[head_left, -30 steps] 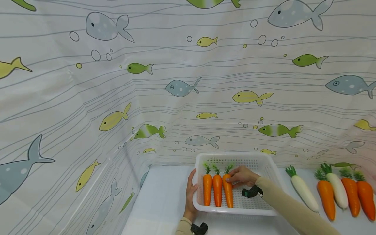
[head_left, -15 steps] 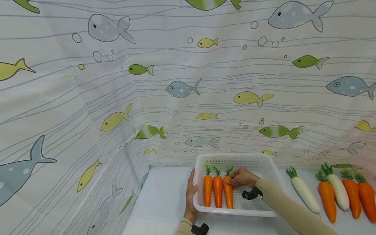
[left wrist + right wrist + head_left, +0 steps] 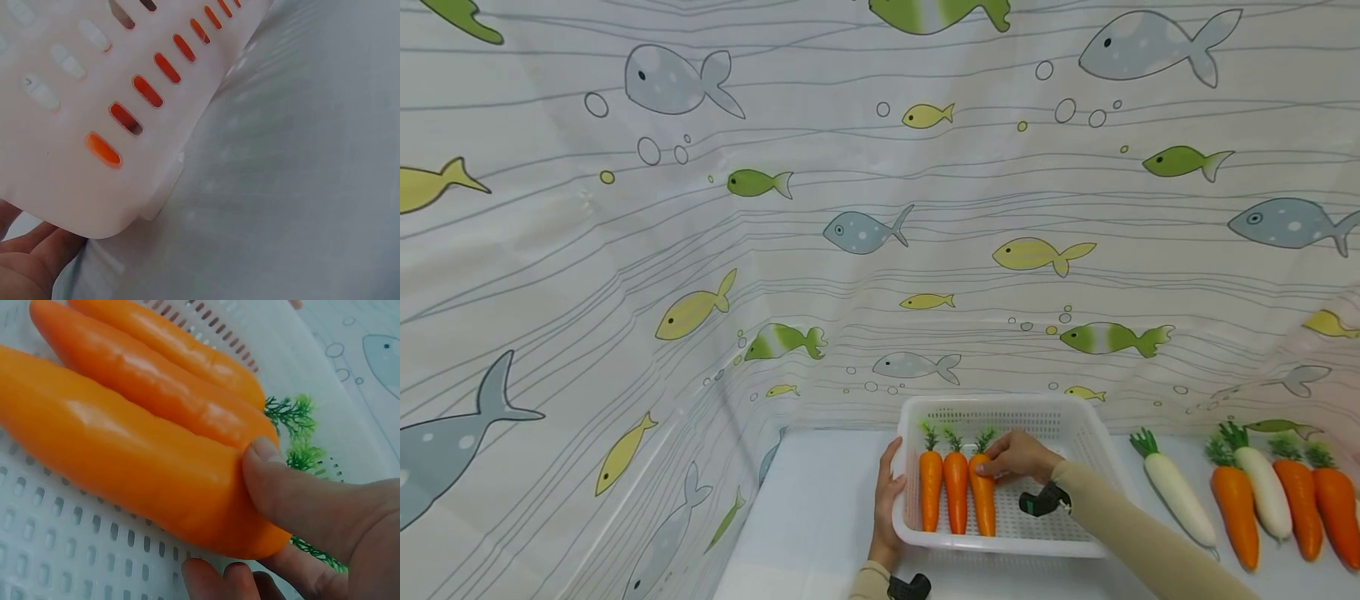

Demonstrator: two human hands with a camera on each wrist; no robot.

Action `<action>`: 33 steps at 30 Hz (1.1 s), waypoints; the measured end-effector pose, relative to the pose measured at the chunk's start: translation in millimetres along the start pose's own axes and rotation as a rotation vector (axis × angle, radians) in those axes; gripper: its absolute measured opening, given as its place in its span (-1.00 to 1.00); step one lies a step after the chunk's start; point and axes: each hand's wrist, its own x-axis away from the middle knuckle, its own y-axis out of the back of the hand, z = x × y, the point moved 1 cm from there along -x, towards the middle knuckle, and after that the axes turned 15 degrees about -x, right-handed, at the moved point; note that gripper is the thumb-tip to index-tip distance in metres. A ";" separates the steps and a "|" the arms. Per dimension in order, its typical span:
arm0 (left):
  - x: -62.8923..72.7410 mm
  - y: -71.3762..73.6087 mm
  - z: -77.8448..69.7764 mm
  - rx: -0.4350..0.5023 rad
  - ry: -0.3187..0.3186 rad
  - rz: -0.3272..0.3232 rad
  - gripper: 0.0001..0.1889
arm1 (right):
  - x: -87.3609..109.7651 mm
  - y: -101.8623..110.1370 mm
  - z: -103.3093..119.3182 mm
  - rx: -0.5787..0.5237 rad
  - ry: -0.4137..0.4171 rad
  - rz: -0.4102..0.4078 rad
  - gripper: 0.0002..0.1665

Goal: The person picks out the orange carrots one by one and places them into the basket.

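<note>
Three orange carrots with feathery green tops lie side by side in a white plastic basket [image 3: 985,543]. My right hand [image 3: 1022,456] pinches the rightmost carrot [image 3: 982,504] near its leafy end. In the right wrist view the thumb [image 3: 287,487] presses on top of this carrot, while other fingers reach under its thick end. The middle carrot [image 3: 956,492] and the left carrot [image 3: 930,492] lie close beside it. At the basket's left side, my left hand [image 3: 887,500] holds the rim. The left wrist view shows its fingers [image 3: 50,253] at the corner of the slotted wall.
On the white table [image 3: 820,492], right of the basket, lie a white radish [image 3: 1176,492], a second white radish [image 3: 1262,487] and three more carrots, the nearest being a thick carrot [image 3: 1234,512]. A fish-patterned curtain [image 3: 850,292] hangs behind and on the left.
The head view has shifted slightly, so the scene sits a little lower. Both hands, the basket and the carrots stay in place relative to one another.
</note>
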 end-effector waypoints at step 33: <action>-3.2 1.5 2.8 -0.029 -0.022 -0.028 -0.34 | 5.7 17.1 11.4 0.106 -0.069 -0.095 -0.44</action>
